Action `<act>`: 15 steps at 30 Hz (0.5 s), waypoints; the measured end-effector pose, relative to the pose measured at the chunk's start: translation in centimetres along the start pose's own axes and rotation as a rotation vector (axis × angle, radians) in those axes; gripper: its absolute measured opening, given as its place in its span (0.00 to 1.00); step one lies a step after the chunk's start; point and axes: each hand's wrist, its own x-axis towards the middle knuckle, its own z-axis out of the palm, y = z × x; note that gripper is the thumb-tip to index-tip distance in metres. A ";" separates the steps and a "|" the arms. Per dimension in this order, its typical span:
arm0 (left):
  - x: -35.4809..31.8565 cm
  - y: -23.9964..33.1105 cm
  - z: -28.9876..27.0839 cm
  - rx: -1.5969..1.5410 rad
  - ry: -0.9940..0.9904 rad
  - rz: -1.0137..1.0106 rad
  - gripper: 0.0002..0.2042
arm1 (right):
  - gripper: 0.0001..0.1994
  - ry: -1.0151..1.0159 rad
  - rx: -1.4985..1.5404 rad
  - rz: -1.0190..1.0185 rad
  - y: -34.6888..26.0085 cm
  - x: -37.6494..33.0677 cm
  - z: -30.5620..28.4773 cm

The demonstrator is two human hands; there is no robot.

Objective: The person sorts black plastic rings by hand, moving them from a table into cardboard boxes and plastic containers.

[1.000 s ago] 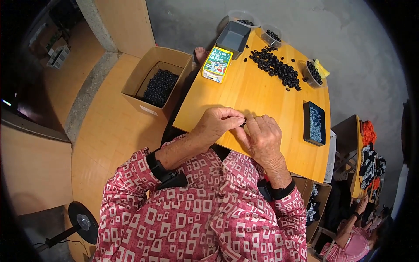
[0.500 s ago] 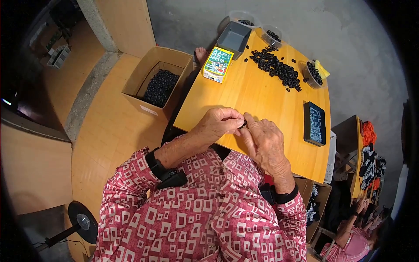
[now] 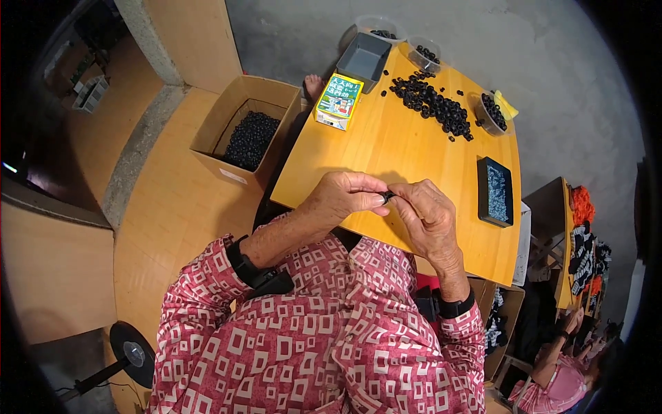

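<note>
My left hand (image 3: 345,195) pinches one side of a small round black piece (image 3: 387,196) between thumb and forefinger, over the near edge of the table. From the other side, the thumb and bent forefinger of my right hand (image 3: 429,214) close on the same piece. Fingertips cover most of it, so its exact shape is hard to make out. Beyond my hands lies a loose pile of small black rings (image 3: 431,103). Small pale-blue pieces fill a black tray (image 3: 482,196) to the right of my hands.
A cardboard box (image 3: 211,109) of black pieces stands left of the wooden table (image 3: 324,162). At the far side are a yellow-green carton (image 3: 339,96), a grey bin (image 3: 364,58) and clear tubs (image 3: 424,55). Another person (image 3: 558,372) sits at lower right; a round-based black stand (image 3: 131,353) is lower left.
My right forefinger, stretched over the black piece before, is now bent and pinches it against the thumb. The right hand has turned slightly; the left stays nearly in place.
</note>
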 end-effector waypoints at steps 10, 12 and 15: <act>0.4 -0.2 -0.1 0.096 0.064 0.039 0.15 | 0.09 0.022 0.012 -0.013 0.0 0.0 -0.1; 0.2 -0.1 0.1 0.043 0.056 0.025 0.16 | 0.09 0.028 0.004 -0.025 0.0 0.0 0.0; 0.2 -0.3 0.0 0.108 0.065 0.043 0.16 | 0.09 0.038 -0.026 -0.041 0.0 0.1 0.2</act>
